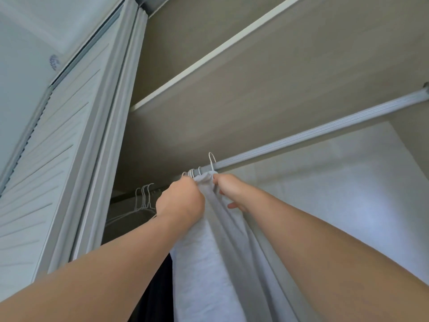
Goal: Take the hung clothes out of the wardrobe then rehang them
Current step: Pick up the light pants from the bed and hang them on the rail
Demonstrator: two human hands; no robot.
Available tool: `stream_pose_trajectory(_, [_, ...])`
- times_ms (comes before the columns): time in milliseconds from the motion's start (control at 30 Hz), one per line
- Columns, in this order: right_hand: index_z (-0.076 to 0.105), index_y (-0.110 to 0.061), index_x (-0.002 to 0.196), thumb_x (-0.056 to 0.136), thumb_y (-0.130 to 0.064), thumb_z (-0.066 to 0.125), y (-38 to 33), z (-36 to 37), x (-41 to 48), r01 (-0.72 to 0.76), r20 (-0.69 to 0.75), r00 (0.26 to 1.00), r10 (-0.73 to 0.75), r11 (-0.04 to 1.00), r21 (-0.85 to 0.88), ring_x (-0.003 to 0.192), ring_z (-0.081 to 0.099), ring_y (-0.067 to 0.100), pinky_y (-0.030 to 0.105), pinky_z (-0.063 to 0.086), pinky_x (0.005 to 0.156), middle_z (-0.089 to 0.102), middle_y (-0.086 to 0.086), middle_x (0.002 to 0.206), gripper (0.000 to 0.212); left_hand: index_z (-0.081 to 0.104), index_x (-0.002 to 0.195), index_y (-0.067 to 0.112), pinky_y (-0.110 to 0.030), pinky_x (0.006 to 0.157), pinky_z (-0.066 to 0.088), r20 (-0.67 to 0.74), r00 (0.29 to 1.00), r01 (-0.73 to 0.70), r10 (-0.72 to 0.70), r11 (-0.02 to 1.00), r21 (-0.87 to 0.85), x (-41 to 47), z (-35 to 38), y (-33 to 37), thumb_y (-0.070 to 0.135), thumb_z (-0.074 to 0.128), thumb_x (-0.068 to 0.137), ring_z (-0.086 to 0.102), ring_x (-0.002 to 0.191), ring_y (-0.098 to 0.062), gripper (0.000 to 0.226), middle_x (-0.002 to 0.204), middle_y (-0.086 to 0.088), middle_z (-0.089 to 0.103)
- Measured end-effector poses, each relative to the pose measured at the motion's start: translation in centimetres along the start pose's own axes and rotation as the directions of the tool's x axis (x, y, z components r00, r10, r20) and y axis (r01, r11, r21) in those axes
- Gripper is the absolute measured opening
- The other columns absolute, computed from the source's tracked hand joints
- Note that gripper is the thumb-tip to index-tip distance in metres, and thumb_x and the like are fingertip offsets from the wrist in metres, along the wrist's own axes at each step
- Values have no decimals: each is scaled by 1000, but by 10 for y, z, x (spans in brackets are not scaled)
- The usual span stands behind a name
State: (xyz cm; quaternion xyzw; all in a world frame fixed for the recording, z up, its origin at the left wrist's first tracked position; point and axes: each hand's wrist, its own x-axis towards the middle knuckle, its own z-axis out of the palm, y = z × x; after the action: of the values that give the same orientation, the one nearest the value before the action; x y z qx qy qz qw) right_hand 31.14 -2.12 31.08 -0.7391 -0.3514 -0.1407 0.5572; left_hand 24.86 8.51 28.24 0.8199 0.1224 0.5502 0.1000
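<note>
Head view: left hand point(180, 198) and right hand point(228, 189) clutch the seemingly soft, light garment point(209, 252) under its hanger point(211, 160), a sensible hold.

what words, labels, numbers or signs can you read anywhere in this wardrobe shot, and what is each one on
No text can be read in this view.
Bluish mark on the pale surface beside the louvred door: too small and blurred to read; it may not be lettering.
Light grey garment, clothes rail, wire hangers: no label or print showing.
</note>
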Motion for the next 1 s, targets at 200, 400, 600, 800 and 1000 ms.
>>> stream_pose_trajectory(200, [56, -25, 76, 90, -33, 51, 15, 20, 3, -6, 40, 999, 3, 998, 63, 68, 52, 5, 18, 42, 54, 60, -3, 84, 17, 43, 92, 15, -34, 75, 38, 45, 999, -6, 0, 990, 143, -9, 7, -8, 14, 40, 93, 58, 102, -35, 3, 109, -9, 61])
stream_pose_trajectory(400, [65, -31, 82, 43, -50, 54, 25, 33, 17, -2, 31, 1000, 3, 1000, -16, 107, 60, 27, 43, 50, 94, 67, 4, 114, 44, 46, 97, 17, -34, 75, 39, 155, 988, -79, 22, 926, 368, -14, 7, -6, 13, 45, 91, 59, 102, -32, 7, 109, -7, 59])
stream_pose_trajectory(600, [67, -33, 75, 29, -53, 57, 29, 29, 11, 21, 65, 998, -20, 999, -25, 108, 59, 27, 37, 48, 87, 66, 2, 114, 51, 42, 95, 19, -34, 74, 42, 207, 977, -124, 47, 917, 378, -11, 4, -5, 16, 45, 92, 56, 90, -30, 4, 112, -8, 60])
stream_pose_trajectory(800, [44, -15, 145, 102, -35, 35, 34, 23, 11, 167, 7, 986, -168, 974, -152, 139, 37, 22, 35, 28, 115, 39, 4, 153, 48, 53, 115, 17, -41, 88, 41, 121, 979, -199, 162, 881, 430, -22, -7, -23, 43, 37, 100, 51, 114, -30, 34, 122, -5, 56])
stream_pose_trajectory(1000, [31, -23, 151, 100, -43, 38, 27, 28, -46, 306, -115, 924, -365, 885, -351, 142, 32, 23, 42, 28, 115, 35, 1, 156, 56, 43, 142, 32, -41, 106, 30, -36, 958, -245, 285, 877, 414, -65, -45, -49, 53, 34, 99, 32, 135, -23, 48, 144, 6, 45])
